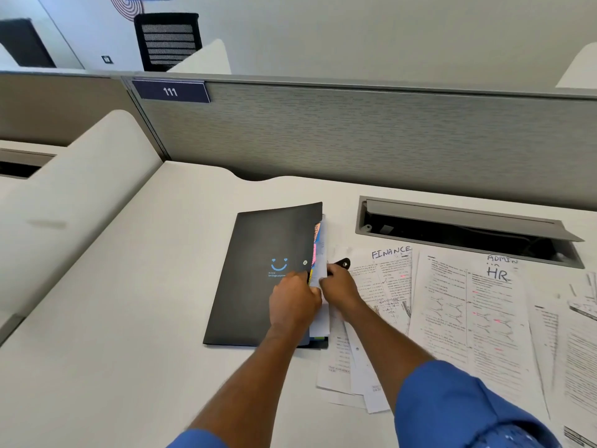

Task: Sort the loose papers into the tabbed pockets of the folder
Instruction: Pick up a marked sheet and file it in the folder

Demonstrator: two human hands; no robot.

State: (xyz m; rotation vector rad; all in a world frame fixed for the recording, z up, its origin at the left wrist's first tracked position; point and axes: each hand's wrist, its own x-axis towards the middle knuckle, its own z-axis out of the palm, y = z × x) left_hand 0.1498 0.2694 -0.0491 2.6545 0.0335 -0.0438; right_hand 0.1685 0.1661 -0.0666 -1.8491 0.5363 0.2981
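while the black folder [258, 276] lies flat on the white worktop [129, 318] with its cover nearly closed, both hands work at its right edge, where the coloured tabs [315, 247] and some white sheets stick out. the left hand [295, 300] rests on the cover, its fingers curled over the edge, and the grip seems to pinch the cover, though the fingertips are hidden. the right hand [339, 286] is just beside it, its fingers pressed together near a white sheet and the small black snap strap [342, 263]; i cannot tell if it really holds the sheet. the loose papers [468, 318] wait at the right of the folder, spread and overlapping, with headings such as finance [391, 252] and hr [497, 273]; some lie partly under the folder and under the right forearm. the risk, i think, is that the sheet goes into a wrong pocket, because the tabs are close together and the cover hides them. also, if the cover is lifted fast, sheets already inside may slide out, and the forearm may drag the sheets beneath it and mix the piles.
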